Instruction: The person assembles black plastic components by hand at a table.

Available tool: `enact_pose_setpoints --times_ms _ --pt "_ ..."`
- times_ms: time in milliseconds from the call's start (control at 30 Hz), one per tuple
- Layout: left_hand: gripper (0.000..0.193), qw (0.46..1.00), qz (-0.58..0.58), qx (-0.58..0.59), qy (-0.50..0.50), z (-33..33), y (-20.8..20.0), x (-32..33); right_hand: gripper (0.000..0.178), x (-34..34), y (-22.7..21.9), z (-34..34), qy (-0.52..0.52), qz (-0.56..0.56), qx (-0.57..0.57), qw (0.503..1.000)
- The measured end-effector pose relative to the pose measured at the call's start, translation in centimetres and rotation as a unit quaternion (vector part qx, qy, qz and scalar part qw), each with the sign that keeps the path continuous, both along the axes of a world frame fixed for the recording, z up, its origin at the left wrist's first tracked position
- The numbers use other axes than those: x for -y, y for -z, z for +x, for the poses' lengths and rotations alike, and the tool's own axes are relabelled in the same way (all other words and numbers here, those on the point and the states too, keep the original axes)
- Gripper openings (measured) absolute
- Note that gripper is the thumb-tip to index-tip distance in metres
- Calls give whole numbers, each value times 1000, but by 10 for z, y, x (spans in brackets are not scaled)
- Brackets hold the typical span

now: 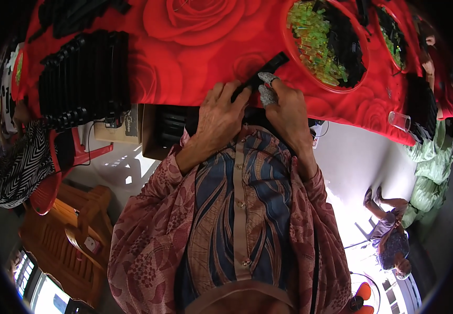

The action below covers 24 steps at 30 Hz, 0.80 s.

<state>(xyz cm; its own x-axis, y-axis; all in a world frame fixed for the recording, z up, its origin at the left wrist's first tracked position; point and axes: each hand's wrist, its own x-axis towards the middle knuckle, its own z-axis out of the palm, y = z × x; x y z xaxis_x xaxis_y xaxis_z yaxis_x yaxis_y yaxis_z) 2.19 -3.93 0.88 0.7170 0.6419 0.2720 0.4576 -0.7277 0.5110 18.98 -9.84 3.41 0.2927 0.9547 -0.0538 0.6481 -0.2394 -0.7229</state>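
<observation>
A long, narrow black plastic piece (273,63) lies slantwise at the table's near edge, its far end pointing right toward a red tray. My left hand (220,111) has its fingers curled over the piece's near end. From the right, my right hand (288,107) pinches the same piece, with grey wrapping on its thumb and a finger. The fingers hide the piece's lower part. Beyond my right hand, the round red tray (336,89) holds small translucent yellow-green pieces (313,39) and small black pieces (346,52).
Long black pieces (85,73) lie stacked in a row at left on the red rose-patterned tablecloth (195,68). A clear cup (399,121) lies at the right edge. Below the table stands an open cardboard box (148,131). Other people sit at both sides.
</observation>
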Motion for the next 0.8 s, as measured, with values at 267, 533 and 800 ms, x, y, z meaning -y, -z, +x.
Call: enact_pose_setpoints --times_ms 267,533,800 --pt "43 1000 18 11 1 -1 4 3 15 -22 11 5 31 -41 22 998" --pt "44 999 38 10 7 -1 6 0 11 -25 42 15 57 15 -213 975" --pt "50 999 34 12 -5 -1 5 0 9 -24 30 7 82 25 -202 976"
